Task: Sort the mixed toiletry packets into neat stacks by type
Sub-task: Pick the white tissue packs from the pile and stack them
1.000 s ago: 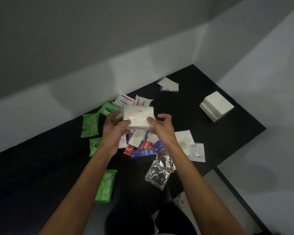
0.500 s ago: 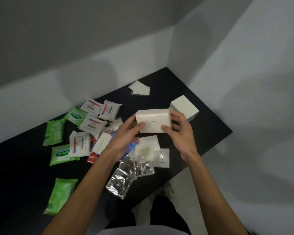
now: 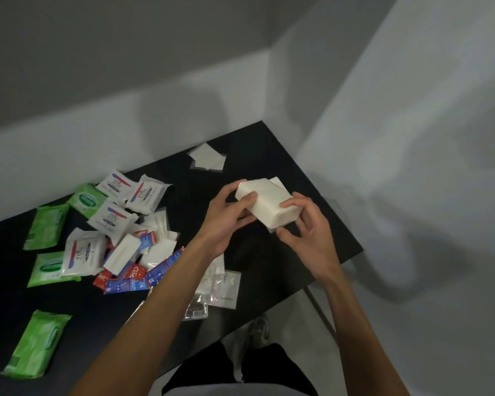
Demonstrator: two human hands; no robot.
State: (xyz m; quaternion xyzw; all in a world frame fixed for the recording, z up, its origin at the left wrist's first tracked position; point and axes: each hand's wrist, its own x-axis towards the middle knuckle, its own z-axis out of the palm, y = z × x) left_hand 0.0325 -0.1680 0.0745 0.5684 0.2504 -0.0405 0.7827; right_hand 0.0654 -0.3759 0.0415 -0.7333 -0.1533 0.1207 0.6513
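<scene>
White, plastic-wrapped, block-shaped tissue pack (image 3: pixel 265 204) is held in a two-handed grip. The left hand (image 3: pixel 226 221) curls round its far-left end with the thumb on top, and the right hand (image 3: pixel 309 235) pinches its near-right end. The long axis runs diagonally from hand to hand.

Directly beneath the pack, a second white block (image 3: pixel 279 182) shows at the far edge, lying on the black surface (image 3: pixel 269 150). Contact between the two cannot be determined.

Judgement: the coming move is straight down, with the corners to be squared.

Left of the pack lie unsorted green wipe packs (image 3: pixel 47 225), white Dove packets (image 3: pixel 109 217) and red-and-blue toothpaste sachets (image 3: pixel 132 277).
</scene>
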